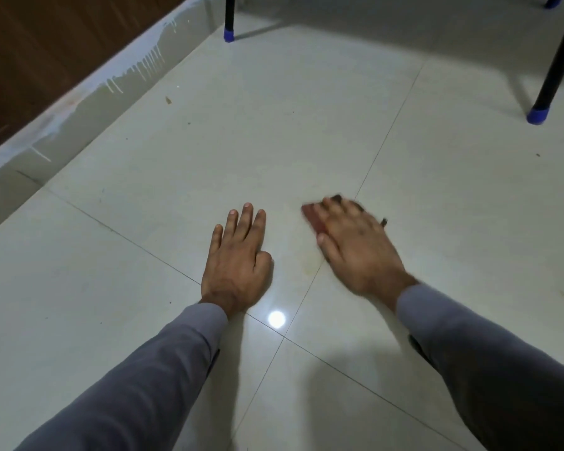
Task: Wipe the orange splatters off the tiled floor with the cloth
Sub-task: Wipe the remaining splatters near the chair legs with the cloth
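My right hand (355, 242) lies flat on a small reddish-brown cloth (313, 218) and presses it against the pale tiled floor (274, 131); hand and cloth are blurred by motion. Only the cloth's left edge and a dark far corner show past the fingers. A faint orange-yellow smear (310, 266) marks the tile beside a grout line, just left of the right wrist. My left hand (238, 258) rests flat on the floor to the left of the smear, fingers straight and holding nothing.
Two black chair legs with blue caps stand at the back (229, 33) and at the right (538, 114). A brown wall with a paint-dripped skirting (79, 102) runs along the left. Small dark specks (168, 99) lie near the skirting.
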